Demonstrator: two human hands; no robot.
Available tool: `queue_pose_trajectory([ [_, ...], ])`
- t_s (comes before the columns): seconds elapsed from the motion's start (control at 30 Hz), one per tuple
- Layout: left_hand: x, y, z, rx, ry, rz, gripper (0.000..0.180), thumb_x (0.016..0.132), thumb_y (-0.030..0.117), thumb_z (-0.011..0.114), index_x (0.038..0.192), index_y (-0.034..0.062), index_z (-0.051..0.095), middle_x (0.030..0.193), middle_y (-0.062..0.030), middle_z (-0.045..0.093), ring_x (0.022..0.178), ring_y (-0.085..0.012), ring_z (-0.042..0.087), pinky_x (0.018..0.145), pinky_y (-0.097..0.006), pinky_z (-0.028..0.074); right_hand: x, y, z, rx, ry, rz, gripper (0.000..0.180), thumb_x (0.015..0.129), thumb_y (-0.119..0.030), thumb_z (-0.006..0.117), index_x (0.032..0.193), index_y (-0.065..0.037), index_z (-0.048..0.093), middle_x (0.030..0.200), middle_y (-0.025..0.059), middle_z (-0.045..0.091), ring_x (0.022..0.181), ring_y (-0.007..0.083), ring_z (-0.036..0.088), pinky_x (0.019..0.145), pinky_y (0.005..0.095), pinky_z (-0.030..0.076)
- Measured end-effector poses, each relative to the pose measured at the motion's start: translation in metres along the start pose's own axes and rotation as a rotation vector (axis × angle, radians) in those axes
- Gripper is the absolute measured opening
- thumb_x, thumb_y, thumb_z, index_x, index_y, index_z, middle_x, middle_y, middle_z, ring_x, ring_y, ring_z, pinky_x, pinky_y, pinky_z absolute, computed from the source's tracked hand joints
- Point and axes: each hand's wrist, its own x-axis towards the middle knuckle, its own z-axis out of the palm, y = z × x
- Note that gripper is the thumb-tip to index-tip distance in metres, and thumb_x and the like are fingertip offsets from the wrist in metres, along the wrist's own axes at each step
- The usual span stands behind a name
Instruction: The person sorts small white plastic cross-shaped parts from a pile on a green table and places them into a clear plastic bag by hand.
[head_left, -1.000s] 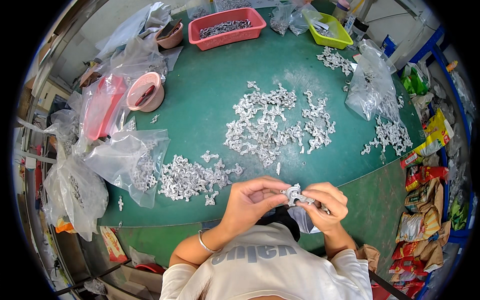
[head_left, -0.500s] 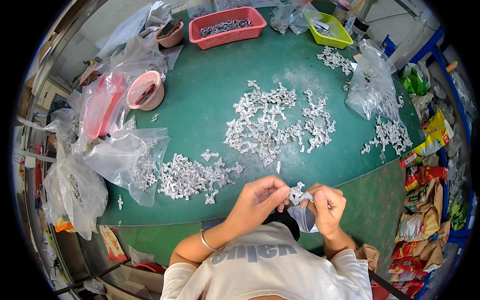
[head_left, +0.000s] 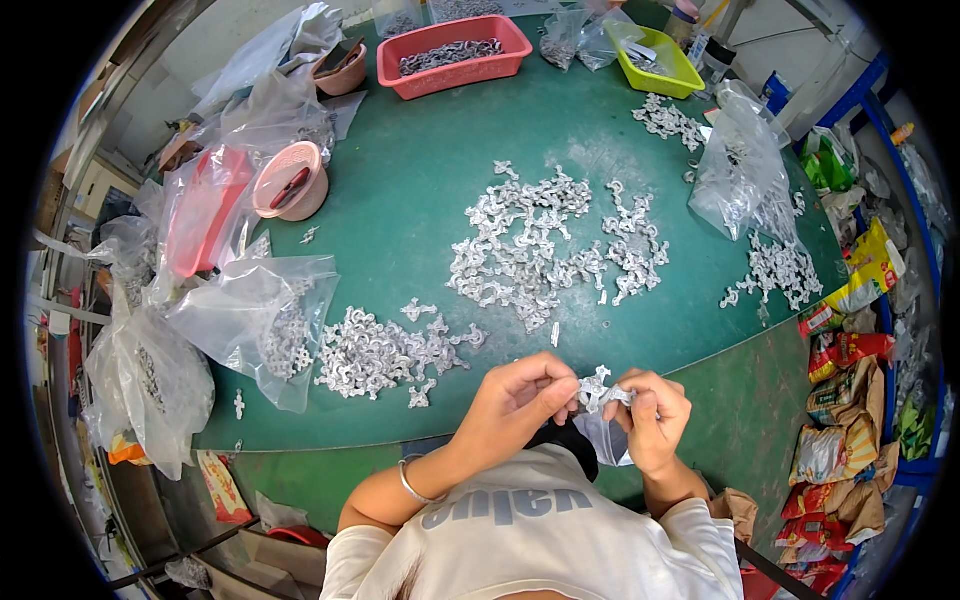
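My left hand (head_left: 515, 400) and my right hand (head_left: 655, 415) meet just below the near edge of the round green table (head_left: 420, 190). Both pinch one small silvery metal cluster (head_left: 598, 388) between their fingertips. A small clear plastic bag (head_left: 608, 440) hangs under my right hand. A large pile of the same silvery pieces (head_left: 530, 245) lies mid-table, and a smaller pile (head_left: 385, 350) lies just left of my left hand.
An open clear bag (head_left: 255, 315) spills pieces at the left. A red basket (head_left: 455, 50), a yellow-green tray (head_left: 660, 60), a pink cup (head_left: 290, 180) and more plastic bags (head_left: 745, 165) ring the table. Snack packets (head_left: 850, 400) crowd the right side.
My hands have shifted slightly and drawn closer on the metal cluster; the right hand's fingers have curled in more. The piles on the table have not moved.
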Motion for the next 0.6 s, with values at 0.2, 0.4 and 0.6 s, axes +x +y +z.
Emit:
queue_pose_trajectory([
  [0.2, -0.0016, 0.0028, 0.0042, 0.031, 0.009, 0.068, 0.012, 0.089, 0.007, 0.051, 0.084, -0.0039, 0.054, 0.084, -0.0085, 0.054, 0.069, -0.0103, 0.051, 0.063, -0.022, 0.043, -0.0013, 0.0008, -0.0026, -0.070, -0.008, -0.059, 0.039, 0.092, -0.031, 0.046, 0.079, 0.005, 0.057, 0.063, 0.0087, 0.057, 0.046, 0.0087, 0.045, 0.044, 0.0216, 0.034],
  [0.4, -0.0021, 0.0046, 0.0065, 0.043, 0.017, 0.104, 0.008, 0.087, 0.003, 0.052, 0.085, -0.0045, 0.053, 0.085, -0.0090, 0.053, 0.070, -0.0099, 0.051, 0.064, -0.022, 0.043, -0.0010, 0.0008, -0.0036, -0.058, -0.037, -0.151, 0.038, 0.090, -0.031, 0.051, 0.077, 0.005, 0.057, 0.063, 0.0098, 0.057, 0.050, 0.0145, 0.053, 0.047, 0.0241, 0.039],
  [0.6, -0.0019, 0.0065, 0.0084, 0.007, 0.024, 0.116, 0.006, 0.087, 0.002, 0.051, 0.089, -0.0037, 0.052, 0.088, -0.0092, 0.055, 0.072, -0.0098, 0.054, 0.064, -0.022, 0.045, 0.0003, 0.0007, -0.0058, -0.022, -0.092, -0.184, 0.034, 0.086, -0.027, 0.057, 0.074, 0.005, 0.056, 0.063, 0.0107, 0.059, 0.052, 0.0165, 0.056, 0.048, 0.0250, 0.043],
])
